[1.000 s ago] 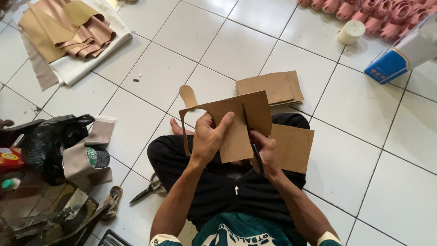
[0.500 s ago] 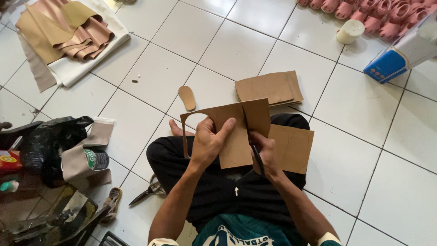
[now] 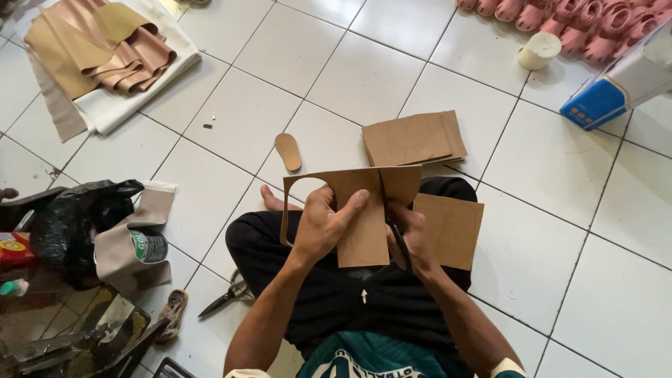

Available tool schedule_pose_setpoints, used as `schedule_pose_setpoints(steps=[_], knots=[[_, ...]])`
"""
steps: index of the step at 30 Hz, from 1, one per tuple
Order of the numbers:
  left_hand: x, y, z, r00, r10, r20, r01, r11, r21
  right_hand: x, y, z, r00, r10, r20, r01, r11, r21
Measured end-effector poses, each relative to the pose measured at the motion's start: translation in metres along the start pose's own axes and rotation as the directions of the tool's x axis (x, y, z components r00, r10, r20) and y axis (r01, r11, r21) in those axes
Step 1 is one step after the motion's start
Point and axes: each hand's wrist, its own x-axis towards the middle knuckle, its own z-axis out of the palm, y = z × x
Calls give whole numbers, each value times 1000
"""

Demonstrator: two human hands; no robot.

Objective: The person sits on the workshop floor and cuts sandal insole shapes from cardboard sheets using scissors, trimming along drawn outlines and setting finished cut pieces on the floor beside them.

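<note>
My left hand (image 3: 324,224) grips a brown board sheet (image 3: 364,210) with a sole-shaped hole cut out of its left side. My right hand (image 3: 413,238) holds black scissors (image 3: 399,241), their blades cutting up into the sheet near its middle. Another brown sheet (image 3: 451,227) with a pencilled outline lies on my right leg. A cut-out sole piece (image 3: 288,151) rests on the tiles ahead of my knee. I sit cross-legged in black trousers.
A stack of brown sheets (image 3: 413,138) lies just beyond my legs. Folded tan and pink material (image 3: 105,49) on white cloth is far left. Spare scissors (image 3: 225,299), a tin (image 3: 148,246) and black bags sit left. Pink shoe lasts (image 3: 581,24), a white roll (image 3: 539,50), a blue-white box (image 3: 616,87) far right.
The cut-out sole piece that was at the sheet's top left has dropped onto the tiles. The scissors have cut farther up into the sheet.
</note>
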Motion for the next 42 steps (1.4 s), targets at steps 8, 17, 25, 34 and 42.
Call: schedule_pose_setpoints(steps=[8, 17, 25, 34, 42], knots=[[3, 0, -4, 999, 11, 44, -11, 1000, 8, 1, -5, 0, 999, -43, 19, 43, 999, 10], [3, 4, -8, 994, -2, 105, -6, 998, 69, 1, -14, 0, 998, 56, 8, -56, 998, -35], [5, 5, -9, 988, -32, 148, 24, 998, 50, 1, -10, -6, 999, 51, 10, -49, 993, -104], [11, 7, -14, 980, -7, 201, -16, 994, 111, 0, -15, -10, 1000, -1, 1, 1, 977, -212], [18, 8, -16, 968, 7, 250, -48, 986, 157, 1, -26, -14, 997, -68, 37, 72, 989, -132]])
